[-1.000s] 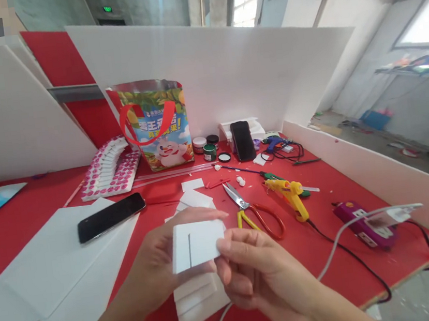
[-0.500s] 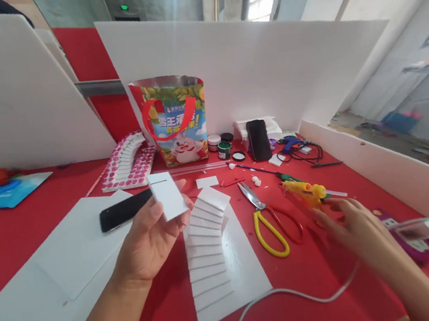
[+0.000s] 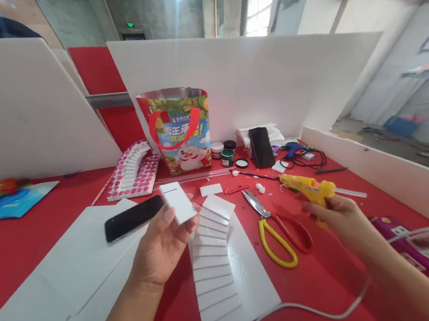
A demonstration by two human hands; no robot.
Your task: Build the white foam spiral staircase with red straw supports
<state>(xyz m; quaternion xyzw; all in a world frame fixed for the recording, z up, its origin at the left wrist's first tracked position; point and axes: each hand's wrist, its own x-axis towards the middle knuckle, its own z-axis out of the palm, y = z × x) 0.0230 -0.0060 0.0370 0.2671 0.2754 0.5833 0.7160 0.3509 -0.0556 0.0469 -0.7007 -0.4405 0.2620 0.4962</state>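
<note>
In my left hand (image 3: pixel 166 244) a small white rectangular board piece (image 3: pixel 178 202) with a dark line near its top is pinched between thumb and fingers. My right hand (image 3: pixel 334 213) grips a yellow hot glue gun (image 3: pixel 309 186) by its handle, its nozzle pointing left and a clear glue stick (image 3: pixel 351 192) sticking out behind. Between the hands, a curved fan of overlapping white strips (image 3: pixel 214 264) lies on a white sheet (image 3: pixel 254 291). Scissors (image 3: pixel 275 226) with one yellow and one red handle lie to the right of that sheet, blades slightly apart.
A black phone (image 3: pixel 133 218) rests on white sheets (image 3: pixel 69 282) at left. Behind stand a printed bag (image 3: pixel 183 133), paint jars (image 3: pixel 227 157) and a dark upright phone (image 3: pixel 261 147). A white cable (image 3: pixel 315 316) crosses the front; a purple case (image 3: pixel 413 248) lies at right. White panels (image 3: pixel 252 83) border the table.
My right hand has closed on the glue gun's handle and lifted it a little from the table. My left hand still holds the white piece. The camera view has tilted up slightly.
</note>
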